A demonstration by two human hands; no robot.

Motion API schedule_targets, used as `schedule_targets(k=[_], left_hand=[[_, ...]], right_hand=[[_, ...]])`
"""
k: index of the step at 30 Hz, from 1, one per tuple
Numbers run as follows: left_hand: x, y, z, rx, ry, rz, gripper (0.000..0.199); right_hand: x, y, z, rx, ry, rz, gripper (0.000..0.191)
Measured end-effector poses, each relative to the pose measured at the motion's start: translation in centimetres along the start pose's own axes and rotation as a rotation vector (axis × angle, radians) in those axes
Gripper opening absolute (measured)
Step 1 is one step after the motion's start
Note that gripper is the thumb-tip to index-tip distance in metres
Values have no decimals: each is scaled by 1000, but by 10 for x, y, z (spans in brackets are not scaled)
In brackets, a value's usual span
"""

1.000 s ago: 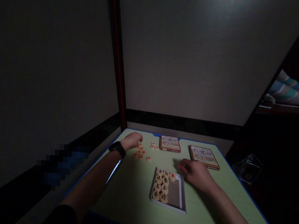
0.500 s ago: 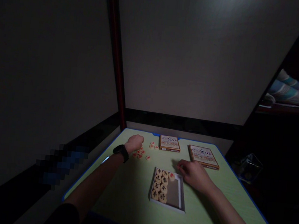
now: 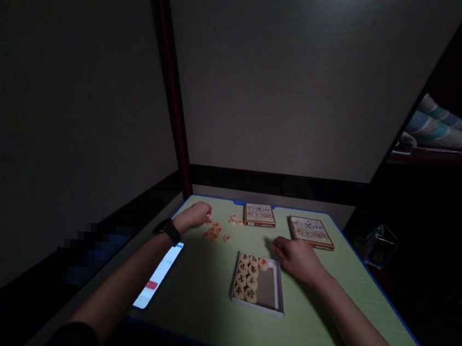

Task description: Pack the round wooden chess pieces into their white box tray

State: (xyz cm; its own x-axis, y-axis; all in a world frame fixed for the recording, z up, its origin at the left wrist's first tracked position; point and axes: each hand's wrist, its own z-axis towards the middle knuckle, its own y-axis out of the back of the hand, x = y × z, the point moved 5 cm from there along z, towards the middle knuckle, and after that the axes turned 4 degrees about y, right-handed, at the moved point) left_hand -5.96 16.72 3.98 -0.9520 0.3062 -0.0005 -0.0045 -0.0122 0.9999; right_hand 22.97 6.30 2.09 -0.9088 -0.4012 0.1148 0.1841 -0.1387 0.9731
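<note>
Green counter [image 3: 197, 296] is carrying everything. Two printed xiangqi boxes [image 3: 311, 232] are lying at far side; open box tray [image 3: 268, 290] is sitting nearer. Lit phone [image 3: 158, 275] is lying by left forearm. Right hand [image 3: 297, 258] is curling narrow near tray's far right corner, can't tell if holding anything. Left hand [image 3: 196, 214] is bunching at loose red-lettered xiangqi pieces [image 3: 215, 237], far left, grip unclear. Eight black-lettered pieces [image 3: 252, 281], one red-lettered piece [image 3: 263, 263] are occupying tray.

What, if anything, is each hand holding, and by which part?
Cannot be told for the left hand, with a round piece touching or just beside it; the curled right hand shows nothing held.
</note>
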Motion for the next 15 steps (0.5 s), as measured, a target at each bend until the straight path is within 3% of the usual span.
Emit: schedule_targets(k=[15], left_hand=[[-10,-11,-1,11,-29,-8,24]], right_hand=[[1,-3,-1,14,18,-44,24]])
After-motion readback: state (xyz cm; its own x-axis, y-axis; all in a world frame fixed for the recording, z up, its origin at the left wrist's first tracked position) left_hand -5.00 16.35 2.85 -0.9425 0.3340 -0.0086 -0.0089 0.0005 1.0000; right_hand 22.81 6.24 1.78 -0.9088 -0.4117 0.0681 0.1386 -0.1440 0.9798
